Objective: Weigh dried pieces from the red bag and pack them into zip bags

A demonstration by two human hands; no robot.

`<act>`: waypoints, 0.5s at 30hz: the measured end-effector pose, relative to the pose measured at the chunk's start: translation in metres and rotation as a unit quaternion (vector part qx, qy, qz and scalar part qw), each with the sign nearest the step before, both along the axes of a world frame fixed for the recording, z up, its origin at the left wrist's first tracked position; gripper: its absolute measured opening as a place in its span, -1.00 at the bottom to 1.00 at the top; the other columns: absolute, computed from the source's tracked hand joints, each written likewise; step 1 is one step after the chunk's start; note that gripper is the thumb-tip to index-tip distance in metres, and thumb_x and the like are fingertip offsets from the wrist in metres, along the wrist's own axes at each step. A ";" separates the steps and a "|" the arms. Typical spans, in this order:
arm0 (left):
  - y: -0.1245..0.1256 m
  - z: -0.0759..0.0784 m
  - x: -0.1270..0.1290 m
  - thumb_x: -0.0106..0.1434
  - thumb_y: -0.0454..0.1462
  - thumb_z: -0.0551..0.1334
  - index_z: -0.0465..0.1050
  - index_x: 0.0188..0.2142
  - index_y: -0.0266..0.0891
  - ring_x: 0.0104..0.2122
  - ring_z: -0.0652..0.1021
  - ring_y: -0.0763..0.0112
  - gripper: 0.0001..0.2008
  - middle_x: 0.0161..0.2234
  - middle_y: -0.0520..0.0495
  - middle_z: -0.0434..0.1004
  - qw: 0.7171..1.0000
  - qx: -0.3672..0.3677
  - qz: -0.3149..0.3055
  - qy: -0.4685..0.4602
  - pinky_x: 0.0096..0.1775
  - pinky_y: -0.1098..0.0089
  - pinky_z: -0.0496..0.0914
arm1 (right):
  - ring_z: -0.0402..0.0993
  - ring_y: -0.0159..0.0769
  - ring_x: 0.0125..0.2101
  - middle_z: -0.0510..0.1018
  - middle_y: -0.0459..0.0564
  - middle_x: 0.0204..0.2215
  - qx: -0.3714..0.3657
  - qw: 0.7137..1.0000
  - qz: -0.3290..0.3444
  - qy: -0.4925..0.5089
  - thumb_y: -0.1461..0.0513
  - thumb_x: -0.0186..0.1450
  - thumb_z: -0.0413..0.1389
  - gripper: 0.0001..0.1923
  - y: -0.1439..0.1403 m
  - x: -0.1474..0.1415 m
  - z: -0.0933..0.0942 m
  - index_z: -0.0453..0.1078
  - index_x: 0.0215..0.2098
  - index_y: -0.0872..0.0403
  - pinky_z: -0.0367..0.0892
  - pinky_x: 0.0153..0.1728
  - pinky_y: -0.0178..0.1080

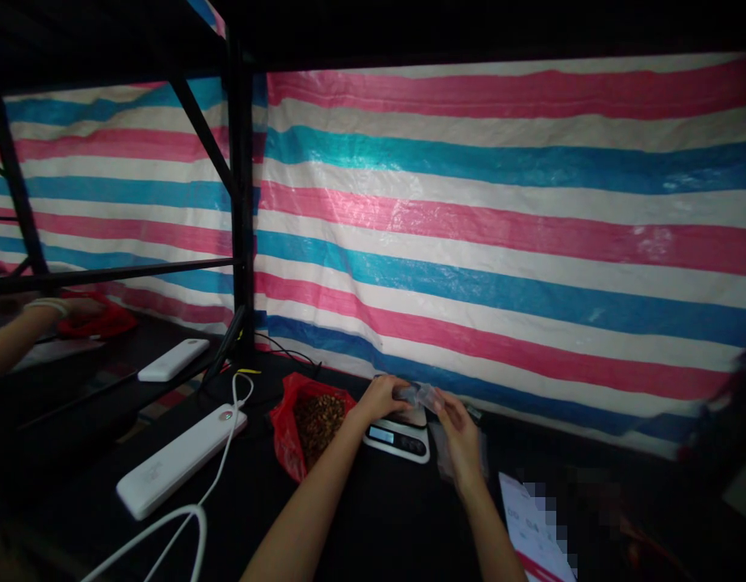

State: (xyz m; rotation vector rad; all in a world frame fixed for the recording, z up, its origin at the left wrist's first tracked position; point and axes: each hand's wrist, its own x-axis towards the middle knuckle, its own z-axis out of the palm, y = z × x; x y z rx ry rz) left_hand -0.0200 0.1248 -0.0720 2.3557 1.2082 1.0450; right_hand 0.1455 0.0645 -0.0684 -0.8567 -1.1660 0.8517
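1. Together, our left hand (pixel 381 396) and right hand (pixel 456 424) pinch a small clear plastic bag (pixel 419 395), fingers clamped on its ends.
2. We hold it just above the white scale (pixel 400 436); it looks crumpled and see-through.
3. We see a red bag (pixel 300 428) of brown pieces lying to the left.

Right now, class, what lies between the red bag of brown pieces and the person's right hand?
In the head view, the left hand and a small digital scale lie between the red bag and the right hand.

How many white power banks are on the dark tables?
2. One power bank with a white cable lies left of the red bag. The other power bank lies further back left. More may be hidden.
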 end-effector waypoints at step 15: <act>-0.134 0.047 -0.074 0.09 -0.12 0.20 0.38 -0.14 -0.11 -0.08 0.34 0.31 -0.68 -0.10 -0.06 0.36 0.996 0.070 0.048 0.009 -0.01 0.27 0.18 | 0.37 -0.13 -0.07 0.51 0.01 -0.17 -0.021 0.992 0.093 0.080 0.05 0.02 0.18 -0.65 -0.011 -0.012 0.002 0.29 -0.27 -0.01 0.20 0.01 -0.02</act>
